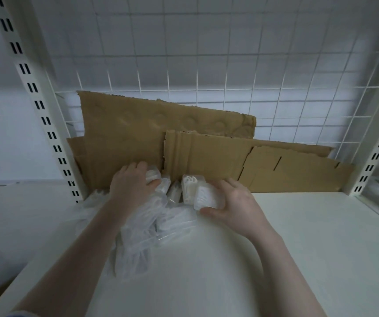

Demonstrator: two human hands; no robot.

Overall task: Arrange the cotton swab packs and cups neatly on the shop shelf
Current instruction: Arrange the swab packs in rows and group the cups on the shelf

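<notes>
- White shelf [298,236] carries everything, with torn cardboard [207,156] propped along its back edge against the wire grid [207,76].
- Left hand [131,186] is down on the packs [161,188] near the back-left corner, fingers curled over the top of a clear pack there and thumb against its side.
- Right hand [234,207] grips a clear swab pack [204,199] just right of the left hand: thumb at its near edge, fingers wrapped round its far side.
- More packs stand between the two hands, close against the cardboard; some tilt.
- A crumpled clear bag [138,236] lies under the left forearm, spilling toward the shelf's front edge.
- Slotted uprights [44,106] frame the shelf on both sides.
- Cups: can't make any out.
</notes>
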